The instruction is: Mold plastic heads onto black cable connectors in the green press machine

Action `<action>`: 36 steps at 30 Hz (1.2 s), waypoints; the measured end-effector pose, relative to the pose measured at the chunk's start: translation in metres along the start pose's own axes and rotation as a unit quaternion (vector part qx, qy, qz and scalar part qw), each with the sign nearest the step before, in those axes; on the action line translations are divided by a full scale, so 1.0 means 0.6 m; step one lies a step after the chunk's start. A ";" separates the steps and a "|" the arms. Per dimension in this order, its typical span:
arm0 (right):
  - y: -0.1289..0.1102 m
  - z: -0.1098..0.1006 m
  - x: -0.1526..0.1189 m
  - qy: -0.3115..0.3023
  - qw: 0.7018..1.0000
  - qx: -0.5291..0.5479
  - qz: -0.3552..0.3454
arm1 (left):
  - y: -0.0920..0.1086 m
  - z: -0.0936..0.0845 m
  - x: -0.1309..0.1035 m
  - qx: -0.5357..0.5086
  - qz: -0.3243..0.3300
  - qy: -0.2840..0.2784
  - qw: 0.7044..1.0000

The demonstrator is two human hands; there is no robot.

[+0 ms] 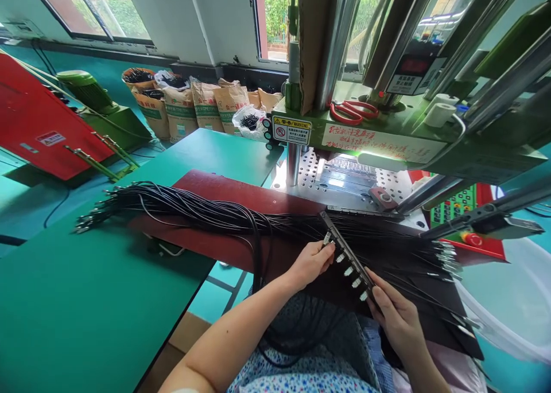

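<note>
My right hand (396, 312) is closed around the near end of a long dark metal bar (348, 254), which slants up and away to the left. Several silver cable connectors (352, 277) stick out in a row along its left side. With thumb and finger, my left hand (313, 262) pinches a silver connector (328, 238) close to the bar's far end. Behind both hands, a thick bundle of black cables (202, 209) lies across a dark red board (206, 181). Loops of black cable hang down over my lap.
A green press (400, 135) stands ahead, with red-handled scissors (353, 112) on its ledge and a perforated metal bed (344, 175) below. A green table (107, 301) extends left. At right are a control panel (456, 209) and a white tub (512, 307). Paper sacks (185, 112) line the wall.
</note>
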State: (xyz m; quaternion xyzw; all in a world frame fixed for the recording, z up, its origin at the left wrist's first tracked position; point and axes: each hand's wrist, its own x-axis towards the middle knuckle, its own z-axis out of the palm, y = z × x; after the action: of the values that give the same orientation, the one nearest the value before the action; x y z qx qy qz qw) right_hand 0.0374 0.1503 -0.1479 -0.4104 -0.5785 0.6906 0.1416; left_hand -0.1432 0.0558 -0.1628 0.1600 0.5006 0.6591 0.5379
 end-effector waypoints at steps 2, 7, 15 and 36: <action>0.000 0.000 0.001 -0.001 1.000 -0.009 -0.004 | 0.003 0.002 -0.001 -0.001 -0.003 -0.007 1.000; 0.002 -0.001 0.000 -0.003 0.999 -0.050 -0.019 | 0.014 -0.002 -0.003 -0.029 -0.039 -0.026 0.999; 0.009 -0.009 0.006 -0.071 0.976 -0.184 -0.093 | 0.012 -0.014 -0.002 -0.001 -0.060 -0.040 0.997; -0.016 -0.002 0.004 0.000 0.999 -0.016 0.040 | 0.015 -0.046 -0.014 0.071 0.026 -0.046 0.996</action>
State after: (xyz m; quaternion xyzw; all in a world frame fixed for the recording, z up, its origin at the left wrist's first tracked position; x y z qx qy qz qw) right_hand 0.0342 0.1552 -0.1402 -0.4352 -0.5726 0.6865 0.1073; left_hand -0.1659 0.0359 -0.1650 0.2409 0.5166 0.6273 0.5307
